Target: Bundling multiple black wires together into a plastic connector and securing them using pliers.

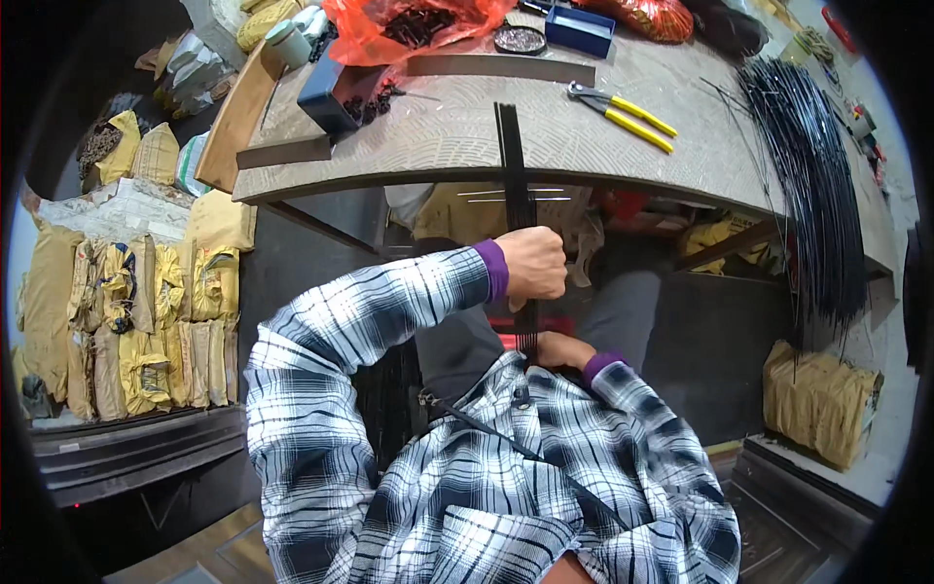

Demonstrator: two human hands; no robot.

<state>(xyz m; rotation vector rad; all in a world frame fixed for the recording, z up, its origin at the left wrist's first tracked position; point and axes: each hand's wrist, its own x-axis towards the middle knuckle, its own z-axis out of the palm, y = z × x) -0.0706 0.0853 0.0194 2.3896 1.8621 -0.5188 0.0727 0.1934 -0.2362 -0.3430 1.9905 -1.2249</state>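
A tight bundle of thin black rods point(513, 161) runs from the wooden table point(438, 146) down toward my chest. My left hand point(532, 263) is closed around the bundle just below the table's edge. Lower down, my right hand point(559, 348) grips the near end of the same bundle, partly hidden behind my plaid sleeve. The far end of the rods rests on the tabletop.
Yellow-handled pliers point(628, 110) lie on the table right of the bundle. A large sheaf of black rods point(817, 175) hangs over the table's right end. A blue box point(326, 97), an orange bag point(409, 24) and a round tin point(519, 39) sit at the back. Yellow wrapped packs point(136, 321) are stacked at left.
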